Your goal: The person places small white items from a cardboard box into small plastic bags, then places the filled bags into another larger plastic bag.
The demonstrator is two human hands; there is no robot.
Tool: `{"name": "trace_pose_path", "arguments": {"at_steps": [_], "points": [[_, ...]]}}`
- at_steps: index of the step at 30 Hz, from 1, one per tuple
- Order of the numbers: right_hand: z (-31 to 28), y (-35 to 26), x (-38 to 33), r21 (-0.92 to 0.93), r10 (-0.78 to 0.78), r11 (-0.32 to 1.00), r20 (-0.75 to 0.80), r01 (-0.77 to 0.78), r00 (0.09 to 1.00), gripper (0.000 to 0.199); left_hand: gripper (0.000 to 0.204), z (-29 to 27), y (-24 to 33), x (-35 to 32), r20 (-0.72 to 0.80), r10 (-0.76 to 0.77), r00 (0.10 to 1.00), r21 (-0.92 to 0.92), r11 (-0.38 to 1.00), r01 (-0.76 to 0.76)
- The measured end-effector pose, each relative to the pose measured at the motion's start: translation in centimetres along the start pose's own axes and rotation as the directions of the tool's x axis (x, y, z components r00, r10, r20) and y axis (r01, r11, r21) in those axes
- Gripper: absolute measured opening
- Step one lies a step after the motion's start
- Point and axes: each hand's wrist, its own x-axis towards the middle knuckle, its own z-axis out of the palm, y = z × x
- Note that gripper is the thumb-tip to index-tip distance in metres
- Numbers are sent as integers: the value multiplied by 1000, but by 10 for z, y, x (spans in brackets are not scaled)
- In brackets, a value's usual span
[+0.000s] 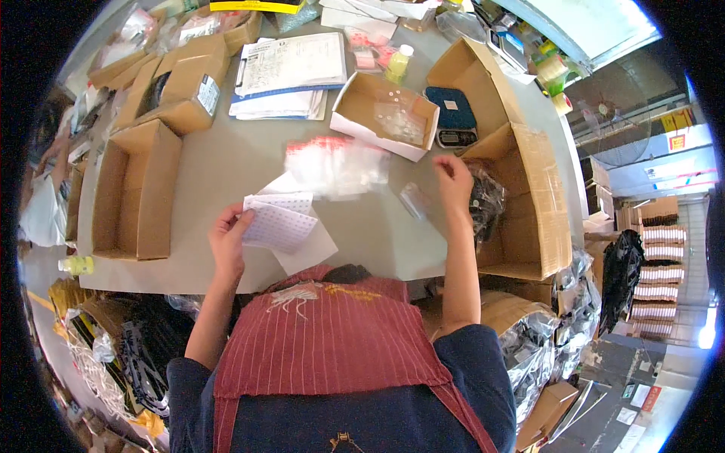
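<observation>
Between the thumb and fingers of my left hand [229,235] is a white sheet of small printed stickers [281,223], curled and raised over the table. Plain white paper [317,251] shows beneath it. My right hand [455,183] is over the table's right side, its fingers closed in a pinch; anything in them is too small to make out. Near it lies a small clear plastic bag [414,201]. A blurred spread of clear zip bags [332,167] with red edges lies between the hands. Beyond them, a shallow white box [361,137] holds clear bags with small pale pieces.
An open cardboard box [538,200] containing black plastic-wrapped items stands at right, beside a small scale [457,138]. Another open box [137,196] stands at left. Papers [291,64], a yellow-green bottle [399,64] and a taped carton [185,87] occupy the far side.
</observation>
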Motion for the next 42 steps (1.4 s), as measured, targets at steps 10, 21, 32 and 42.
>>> {"name": "trace_pose_path", "arguments": {"at_steps": [10, 21, 32, 42], "points": [[-4, 35, -68, -558, 77, 829, 184, 40, 980, 40, 18, 32, 10, 5, 128, -9, 992, 79, 997, -2], [23, 41, -87, -475, -42, 876, 93, 82, 995, 53, 17, 23, 0, 9, 143, 27, 989, 92, 995, -41], [38, 17, -100, -544, -332, 734, 234, 406, 914, 19, 18, 21, -4, 3, 96, -29, 995, 7, 1000, 29], [21, 2, -111, -525, -446, 616, 383, 587, 809, 27, 17, 19, -5, 3, 118, -27, 993, 27, 999, 24]]}}
